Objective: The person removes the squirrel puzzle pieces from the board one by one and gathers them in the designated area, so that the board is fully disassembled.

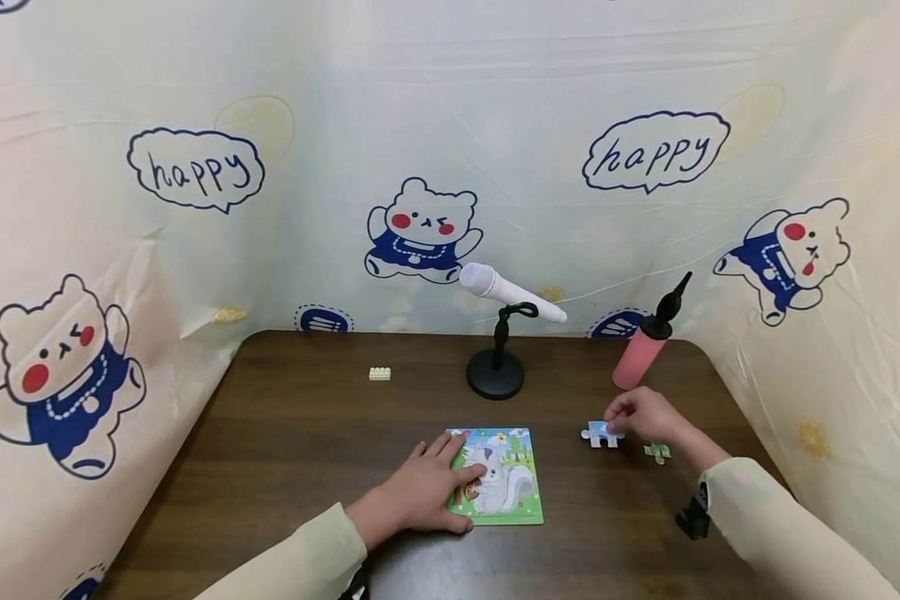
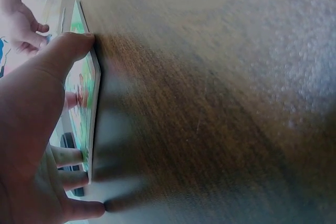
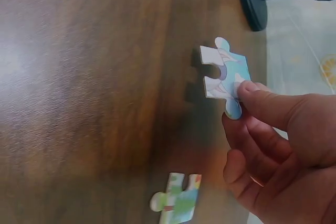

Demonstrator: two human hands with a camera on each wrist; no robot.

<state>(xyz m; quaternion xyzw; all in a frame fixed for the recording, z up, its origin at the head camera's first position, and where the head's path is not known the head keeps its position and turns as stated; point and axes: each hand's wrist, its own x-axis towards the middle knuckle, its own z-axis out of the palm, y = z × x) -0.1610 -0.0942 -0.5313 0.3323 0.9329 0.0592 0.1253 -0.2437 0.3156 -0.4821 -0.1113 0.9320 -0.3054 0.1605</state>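
Note:
My left hand (image 1: 423,487) rests with spread fingers over the left side of a square squirrel puzzle board (image 1: 521,508), its thumb at the board's near edge. Away to the right, my right hand (image 1: 648,414) pinches a light-blue and white puzzle piece (image 3: 239,72) between thumb and fingers. In the right wrist view that piece is lifted over the table, its shadow beside it. A second puzzle piece (image 1: 657,452), green with some blue, lies on the table just below the right hand.
Behind the board stands a white microphone (image 1: 513,293) on a black round-based stand (image 1: 495,375). A pink hand pump (image 1: 640,360) with a black nozzle is at the back right. One cream toy brick (image 1: 379,374) sits at the back left of the brown table (image 1: 285,417).

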